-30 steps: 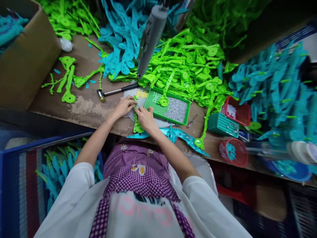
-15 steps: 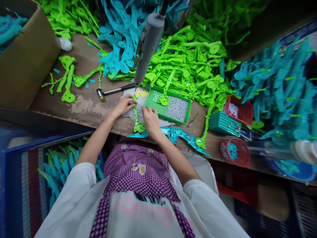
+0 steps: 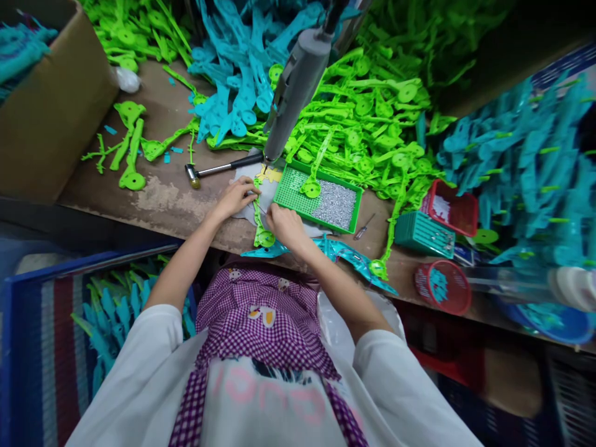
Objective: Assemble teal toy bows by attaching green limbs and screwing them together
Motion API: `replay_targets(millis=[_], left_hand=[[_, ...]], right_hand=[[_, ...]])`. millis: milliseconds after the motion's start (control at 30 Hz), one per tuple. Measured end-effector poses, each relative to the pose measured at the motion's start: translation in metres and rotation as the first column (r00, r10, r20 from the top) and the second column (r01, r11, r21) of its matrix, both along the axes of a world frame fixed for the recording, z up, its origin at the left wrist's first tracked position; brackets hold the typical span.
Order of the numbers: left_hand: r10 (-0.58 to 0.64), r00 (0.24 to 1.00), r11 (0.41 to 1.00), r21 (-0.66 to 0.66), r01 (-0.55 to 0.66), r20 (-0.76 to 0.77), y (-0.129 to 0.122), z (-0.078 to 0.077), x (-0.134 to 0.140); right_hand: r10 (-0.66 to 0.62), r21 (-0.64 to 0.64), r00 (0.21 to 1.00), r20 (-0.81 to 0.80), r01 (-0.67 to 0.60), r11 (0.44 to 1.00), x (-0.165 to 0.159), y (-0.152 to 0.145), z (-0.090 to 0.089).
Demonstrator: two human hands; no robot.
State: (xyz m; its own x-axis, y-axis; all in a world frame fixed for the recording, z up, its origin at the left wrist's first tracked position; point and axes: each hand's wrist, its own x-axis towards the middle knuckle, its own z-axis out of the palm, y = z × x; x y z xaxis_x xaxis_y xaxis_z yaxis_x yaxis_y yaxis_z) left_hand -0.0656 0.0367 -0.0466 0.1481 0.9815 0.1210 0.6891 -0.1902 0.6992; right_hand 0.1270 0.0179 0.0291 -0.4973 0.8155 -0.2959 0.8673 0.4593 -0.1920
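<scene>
Beside the tray, my left hand [image 3: 241, 196] is closed on the upper end of a lime-green plastic part [image 3: 263, 238], which lies lengthwise on a grey cloth [image 3: 249, 172]. To the right of that part is my right hand [image 3: 287, 225], its fingers curled in a pinch. Something thin seems to stick out from those fingertips toward the part, too small to name. Directly above both hands hangs a grey electric screwdriver [image 3: 298, 93], its tip near a yellow piece [image 3: 269, 174]. A long blue plastic part [image 3: 344, 251] lies along the table edge, partly behind my right forearm.
A green tray [image 3: 359, 214] holds small metal pieces. A hammer [image 3: 223, 167] lies left, a small screwdriver [image 3: 364, 227] right. Green parts [image 3: 363, 105] and blue parts [image 3: 246, 74] are heaped behind. A cardboard box [image 3: 60, 118] stands left, a red basket [image 3: 442, 287] right.
My right hand has turned slightly, its knuckles rolled over, and stays close to the green part. My left hand keeps its grip. The hanging screwdriver has swung a little to the right.
</scene>
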Motion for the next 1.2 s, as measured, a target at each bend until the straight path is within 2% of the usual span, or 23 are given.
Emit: replay_targets(millis=[100, 200, 267, 333, 433, 567, 700, 767, 867, 967, 1033, 1200], left_hand=[[-0.007, 1.000, 0.999, -0.031, 0.007, 0.007, 0.000, 0.002, 0.000], [-0.002, 1.000, 1.000, -0.029, 0.002, 0.007, 0.000, 0.001, 0.000], [0.002, 1.000, 1.000, -0.019, -0.002, 0.004, 0.000, -0.001, -0.001], [0.003, 1.000, 1.000, -0.015, -0.003, 0.002, 0.000, -0.002, -0.001], [0.002, 1.000, 1.000, -0.016, -0.002, 0.006, 0.000, -0.002, -0.001], [0.001, 1.000, 1.000, -0.024, -0.001, 0.007, -0.001, 0.000, 0.000], [0.003, 1.000, 1.000, -0.020, -0.003, 0.003, 0.000, -0.001, 0.000], [0.006, 1.000, 1.000, -0.011, -0.005, 0.002, 0.000, -0.002, 0.000], [0.010, 1.000, 1.000, 0.002, -0.010, -0.003, 0.000, -0.004, 0.000], [0.018, 1.000, 1.000, -0.004, -0.018, -0.005, 0.000, -0.003, 0.000], [0.017, 1.000, 1.000, -0.007, -0.018, -0.007, -0.001, -0.003, 0.000], [0.012, 1.000, 1.000, -0.001, -0.012, -0.006, -0.001, -0.001, 0.000]], right_hand=[[-0.143, -0.052, 0.960, -0.241, 0.134, 0.990, 0.000, -0.001, -0.010], [-0.279, -0.206, 0.831, -0.481, 0.202, 0.957, 0.000, 0.004, -0.022], [-0.390, -0.385, 0.721, -0.572, 0.183, 0.904, 0.002, 0.009, -0.028], [-0.491, -0.550, 0.624, -0.607, 0.115, 0.827, 0.006, 0.011, -0.031], [-0.544, -0.654, 0.574, -0.612, 0.019, 0.756, 0.012, 0.011, -0.030], [-0.519, -0.633, 0.634, -0.573, 0.060, 0.772, 0.012, 0.011, -0.032], [-0.412, -0.490, 0.742, -0.529, 0.129, 0.862, 0.009, 0.013, -0.032], [-0.322, -0.427, 0.795, -0.514, 0.089, 0.900, 0.009, 0.014, -0.028], [-0.201, -0.401, 0.858, -0.473, -0.006, 0.916, 0.010, 0.015, -0.021], [-0.101, -0.302, 0.900, -0.423, -0.035, 0.953, 0.009, 0.016, -0.018], [-0.059, -0.233, 0.916, -0.397, -0.039, 0.972, 0.007, 0.016, -0.020], [-0.012, -0.175, 0.934, -0.358, -0.054, 0.983, 0.006, 0.016, -0.029]])
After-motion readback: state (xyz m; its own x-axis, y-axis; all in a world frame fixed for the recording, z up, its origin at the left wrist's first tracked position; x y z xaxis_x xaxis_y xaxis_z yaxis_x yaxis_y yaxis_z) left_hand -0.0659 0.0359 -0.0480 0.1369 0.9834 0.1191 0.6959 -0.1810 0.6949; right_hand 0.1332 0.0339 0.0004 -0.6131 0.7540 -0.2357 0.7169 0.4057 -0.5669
